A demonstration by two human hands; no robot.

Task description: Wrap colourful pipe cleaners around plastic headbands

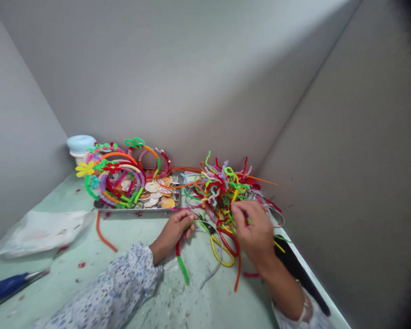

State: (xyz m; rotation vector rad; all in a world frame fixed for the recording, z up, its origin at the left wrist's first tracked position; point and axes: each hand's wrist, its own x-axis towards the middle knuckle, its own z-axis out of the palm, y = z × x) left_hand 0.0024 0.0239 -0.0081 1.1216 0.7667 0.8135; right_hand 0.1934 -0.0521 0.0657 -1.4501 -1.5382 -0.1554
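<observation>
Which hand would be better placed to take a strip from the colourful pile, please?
Probably the right hand: it is close by the pile, while the left hand is farther off, holding the grey band.

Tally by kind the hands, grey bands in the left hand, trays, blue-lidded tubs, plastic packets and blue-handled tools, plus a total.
Hands: 2, left hand and right hand
Grey band in left hand: 1
Metal tray: 1
Blue-lidded tub: 1
Plastic packet: 1
Blue-handled tool: 1
Total: 7
</observation>
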